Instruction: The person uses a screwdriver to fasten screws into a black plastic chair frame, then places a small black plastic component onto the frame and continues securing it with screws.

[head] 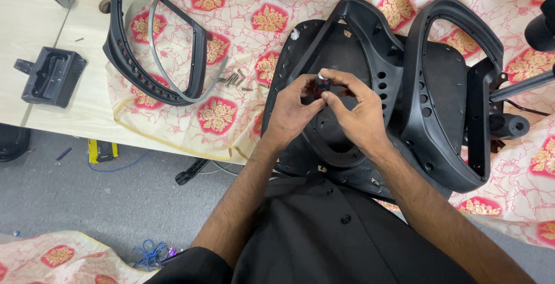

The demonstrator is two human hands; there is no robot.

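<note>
- Left hand (292, 110) and right hand (355, 113): fingertips pinched together on one small dark cylindrical part (321, 82) (metal-capped).
- Part: held above the black chair seat base (341, 145), long axis roughly upright, cap toward the camera.
- Counted: two black chair frames (445, 87) beside it; one detached frame (153, 41) on the patterned cloth (254, 6); several loose screws (234, 79).

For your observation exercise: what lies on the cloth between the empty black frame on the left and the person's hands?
In the head view, a small pile of metal screws lies on the patterned cloth between them.
</note>
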